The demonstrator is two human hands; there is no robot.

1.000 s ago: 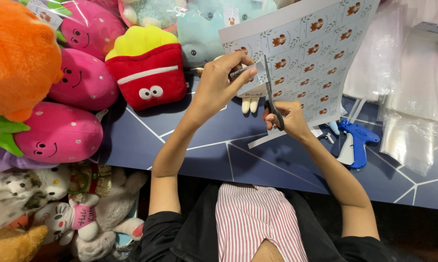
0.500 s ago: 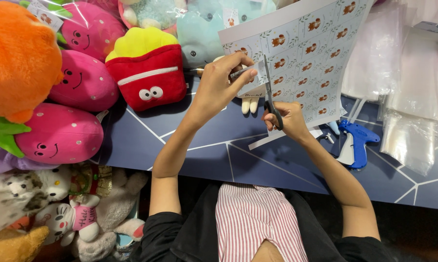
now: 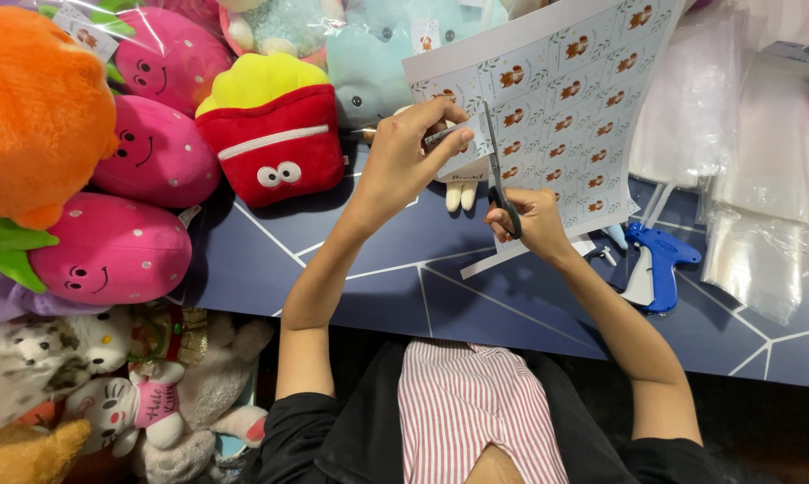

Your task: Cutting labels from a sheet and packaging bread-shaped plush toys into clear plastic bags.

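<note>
Above the dark blue tabletop, a sheet of small printed labels is being held up and cut. Left hand is pinching the sheet's left edge, fingers curled shut around a narrow strip of it. Right hand is gripping the black handles of the scissors, fingers closed through the loops, with the blades pointing up into the sheet just right of the left hand. Left of the sheet, a red fries-shaped plush toy is sitting against pink strawberry plushes. Right of the sheet, a blue tagging gun is lying on the tabletop, near a stack of clear plastic bags
</note>
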